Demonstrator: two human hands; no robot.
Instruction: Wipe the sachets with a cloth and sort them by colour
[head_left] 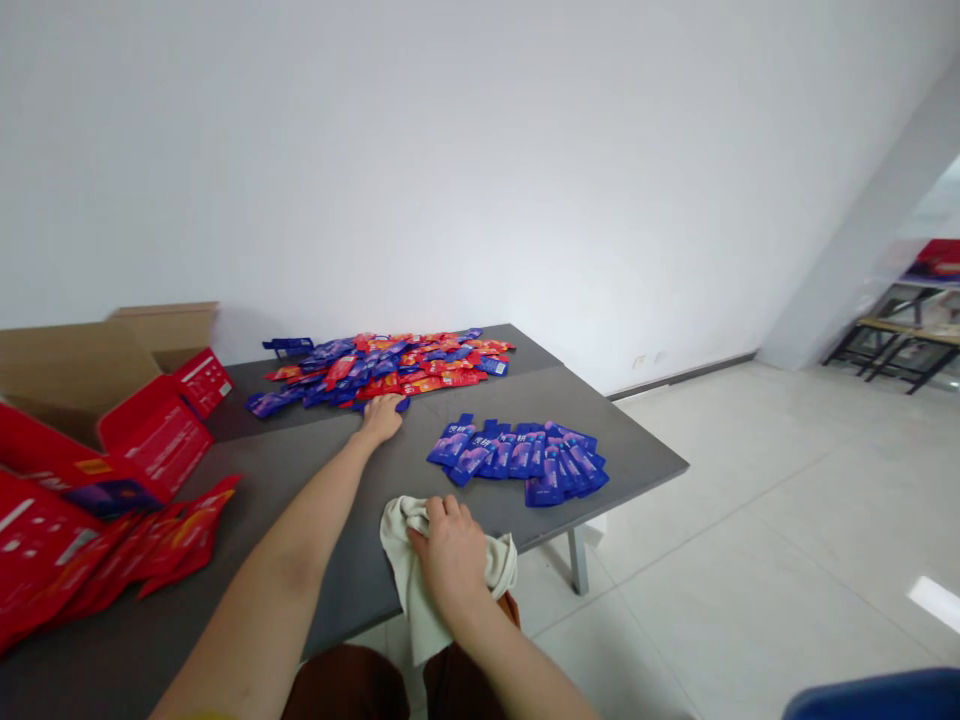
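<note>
My left hand (381, 418) reaches to the front edge of a mixed pile of red and blue packets (382, 365). Its fingers are curled over a blue packet (403, 405), whose ends show on either side of the hand. Near the table's front edge, my right hand (454, 555) is closed on a pale cloth (420, 590) that hangs over the edge. Beyond the cloth, several blue packets (529, 452) lie overlapped in a spread row on the grey table (630, 455).
An open red carton (154, 430) stands at the left. In front of it lie several larger red packets (161, 545). A white wall (480, 180) rises behind the table. At the lower right is a blue object (877, 697), and stools (900, 340) stand far right.
</note>
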